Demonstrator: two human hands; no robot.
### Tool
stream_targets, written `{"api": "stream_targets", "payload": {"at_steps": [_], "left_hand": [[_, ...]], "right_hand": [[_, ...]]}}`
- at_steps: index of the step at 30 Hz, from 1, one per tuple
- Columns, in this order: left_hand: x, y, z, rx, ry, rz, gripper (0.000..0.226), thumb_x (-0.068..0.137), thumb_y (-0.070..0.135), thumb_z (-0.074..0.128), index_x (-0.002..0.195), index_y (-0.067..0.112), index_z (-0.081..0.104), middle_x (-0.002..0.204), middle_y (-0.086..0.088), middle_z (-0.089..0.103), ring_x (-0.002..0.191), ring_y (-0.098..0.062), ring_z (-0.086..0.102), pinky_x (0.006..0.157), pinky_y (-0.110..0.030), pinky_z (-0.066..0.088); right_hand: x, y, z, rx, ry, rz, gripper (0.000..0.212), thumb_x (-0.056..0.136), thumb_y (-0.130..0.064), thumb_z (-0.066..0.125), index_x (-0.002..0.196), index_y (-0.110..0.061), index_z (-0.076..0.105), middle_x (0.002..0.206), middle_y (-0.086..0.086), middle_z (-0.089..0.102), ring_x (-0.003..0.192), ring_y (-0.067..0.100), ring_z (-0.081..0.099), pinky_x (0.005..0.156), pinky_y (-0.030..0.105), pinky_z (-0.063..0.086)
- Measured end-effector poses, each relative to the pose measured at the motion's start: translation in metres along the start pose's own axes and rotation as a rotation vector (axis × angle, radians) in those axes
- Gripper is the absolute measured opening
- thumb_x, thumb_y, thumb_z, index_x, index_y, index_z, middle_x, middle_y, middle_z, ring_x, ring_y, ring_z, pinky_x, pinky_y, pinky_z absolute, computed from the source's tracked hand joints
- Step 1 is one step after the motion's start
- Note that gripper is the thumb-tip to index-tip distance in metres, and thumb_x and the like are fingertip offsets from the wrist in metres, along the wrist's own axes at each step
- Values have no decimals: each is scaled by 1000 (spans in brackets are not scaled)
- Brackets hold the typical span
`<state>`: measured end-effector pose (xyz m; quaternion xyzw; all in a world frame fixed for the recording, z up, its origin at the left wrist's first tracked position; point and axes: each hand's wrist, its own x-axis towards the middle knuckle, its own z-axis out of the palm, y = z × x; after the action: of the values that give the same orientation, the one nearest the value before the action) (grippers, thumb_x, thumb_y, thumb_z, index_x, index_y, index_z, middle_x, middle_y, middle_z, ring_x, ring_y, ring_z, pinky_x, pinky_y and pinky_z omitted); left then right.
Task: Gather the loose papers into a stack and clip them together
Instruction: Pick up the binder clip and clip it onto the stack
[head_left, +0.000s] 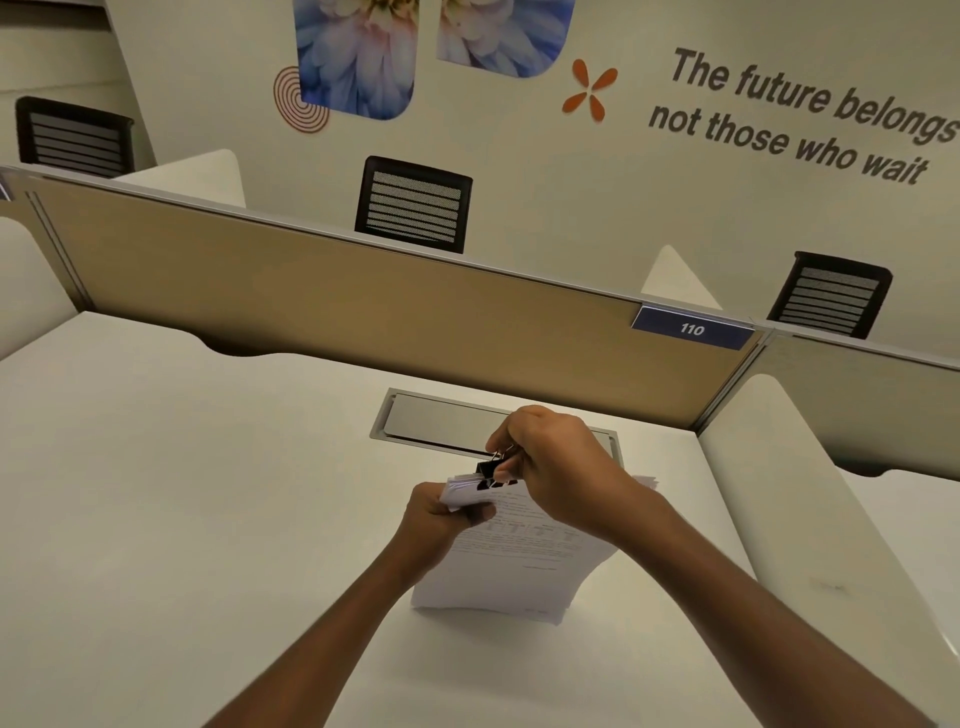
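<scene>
**Binder clip held at the top edge of a paper stack**

On the far left, a black chair (75, 136) stands behind the tan divider panel (332, 306) that runs across the back of the white desk (156, 493). A second black chair (414, 204) shows above the panel near the middle.

The left hand (436, 522) is curled around the upper left corner of the paper stack (519, 566), thumb on the printed top sheet and fingers underneath, pinching the sheets together. The stack is lifted at its far end and tilted toward the camera, while its near edge rests on the desk between the two forearms. The sheets fan slightly at the gripped corner.

Just right of that corner, a black binder clip (492, 474) sits at the top edge of the stack, its body touching the paper. Whether its mouth is fully seated over the sheets cannot be told. The right hand (556, 467) comes over from above and pinches the clip's silver wire handles between thumb and fingers.

Behind the hands, a metal cable hatch (441, 421) is set flush into the desk. Farther right, a blue tag (692, 328) reading "110" hangs on the panel, and a third black chair (830, 293) stands beyond it. The wall (571, 218) carries dark lettering at the upper right.
</scene>
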<state>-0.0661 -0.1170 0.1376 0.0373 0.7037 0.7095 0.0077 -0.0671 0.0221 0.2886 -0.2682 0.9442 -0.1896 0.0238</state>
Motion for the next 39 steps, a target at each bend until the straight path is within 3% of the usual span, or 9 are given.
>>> {"api": "stream_targets", "payload": {"at_steps": [3, 10, 21, 30, 35, 39], "left_hand": [[1, -1, -1, -1, 10, -8, 30, 81, -5, 66, 94, 22, 68, 68, 22, 72, 71, 0, 69, 62, -14, 53], [0, -2, -2, -16, 21, -27, 30, 80, -5, 67, 99, 18, 66, 66, 22, 72, 69, 1, 68, 61, -13, 52], [1, 0, -1, -31, 52, -35, 32, 80, -6, 67, 88, 26, 66, 66, 20, 72, 68, 0, 68, 60, -13, 52], [1, 2, -2, -53, 68, -39, 32, 80, -3, 68, 86, 28, 67, 66, 15, 72, 68, -2, 68, 59, -16, 53], [2, 4, -2, -64, 71, -41, 30, 79, -2, 70, 85, 27, 69, 69, 11, 71, 70, -7, 68, 58, -17, 52], [3, 5, -2, -70, 57, -36, 31, 80, -5, 67, 90, 25, 68, 71, 12, 74, 75, -4, 70, 61, -18, 54]], "right_hand": [[0, -1, 2, -3, 19, -9, 25, 88, 9, 52, 106, -4, 64, 110, 7, 63, 87, 16, 71, 80, 18, 52], [-1, 2, 13, -51, 62, -31, 20, 88, 0, 61, 107, -4, 64, 110, 11, 65, 94, 24, 66, 81, 26, 52], [1, 7, 17, -46, 96, -42, 25, 87, -5, 63, 112, -7, 61, 113, 9, 64, 100, 24, 61, 83, 25, 49], [2, 7, 16, -9, 25, -22, 42, 88, -22, 65, 128, -17, 51, 125, 1, 57, 110, 20, 55, 89, 26, 43], [-1, 19, 17, 0, 48, -61, 53, 87, -24, 65, 136, -23, 45, 128, 0, 58, 115, 19, 54, 96, 36, 48], [-7, 31, 27, -79, 89, -84, 81, 82, -29, 71, 149, -19, 25, 142, 8, 48, 129, 25, 43, 104, 40, 44]]}}
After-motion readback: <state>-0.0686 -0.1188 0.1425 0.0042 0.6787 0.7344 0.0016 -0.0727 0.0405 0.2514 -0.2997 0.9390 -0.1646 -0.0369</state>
